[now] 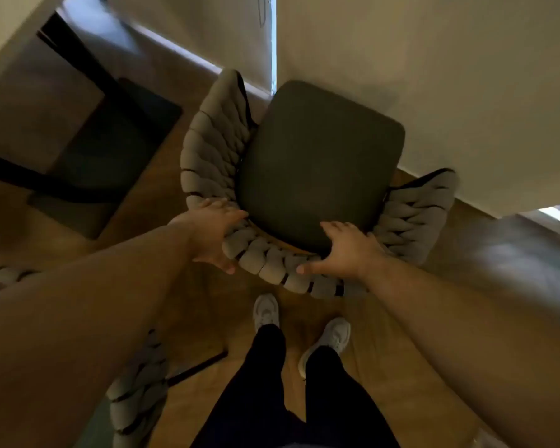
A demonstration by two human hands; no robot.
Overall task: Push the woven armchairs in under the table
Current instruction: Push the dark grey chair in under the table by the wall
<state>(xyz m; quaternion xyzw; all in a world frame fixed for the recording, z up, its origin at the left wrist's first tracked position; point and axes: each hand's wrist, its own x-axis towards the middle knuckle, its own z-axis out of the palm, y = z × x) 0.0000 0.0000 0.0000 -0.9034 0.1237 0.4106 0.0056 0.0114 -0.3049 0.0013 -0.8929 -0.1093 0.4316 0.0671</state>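
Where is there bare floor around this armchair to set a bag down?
Bare floor lies between the armchair and the dark frame left of it, and beside the shoes behind it. Crowded: a second armchair near left, table over the front.

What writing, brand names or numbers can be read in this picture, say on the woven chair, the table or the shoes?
None can be read. The woven armchair, its dark seat cushion, the table and the pale sneakers show no legible word, label or number. The picture is dim and blurred towards its edges.
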